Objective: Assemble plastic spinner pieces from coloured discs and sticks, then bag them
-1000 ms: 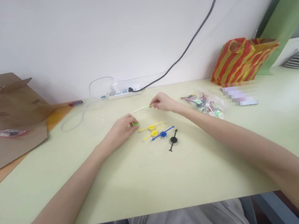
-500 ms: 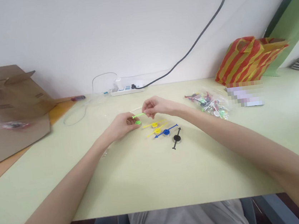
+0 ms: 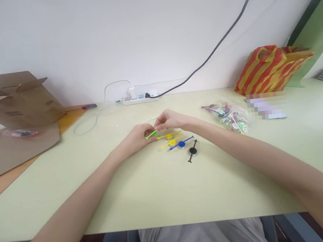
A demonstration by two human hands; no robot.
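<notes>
My left hand [image 3: 140, 137] is closed around a green disc, which its fingers partly hide. A green arrow [image 3: 150, 135] lies across that disc, and my right hand [image 3: 165, 121] pinches the arrow's far end. Just to the right on the table rest two yellow spinners [image 3: 169, 136], close together. Next to them sits a blue spinner [image 3: 181, 144], its arrow tip pointing left. Nearest to me is a black spinner [image 3: 193, 151], set at a steep slant.
A clear bag of coloured parts [image 3: 231, 116] lies right of my hands. Behind are a power strip [image 3: 140, 99] with cables and a striped bag [image 3: 263, 71]. An open cardboard box [image 3: 28, 101] stands at left, near a screwdriver [image 3: 90, 106].
My right hand has brought the green arrow down onto the green disc at my left hand. The whole view has shifted slightly.
</notes>
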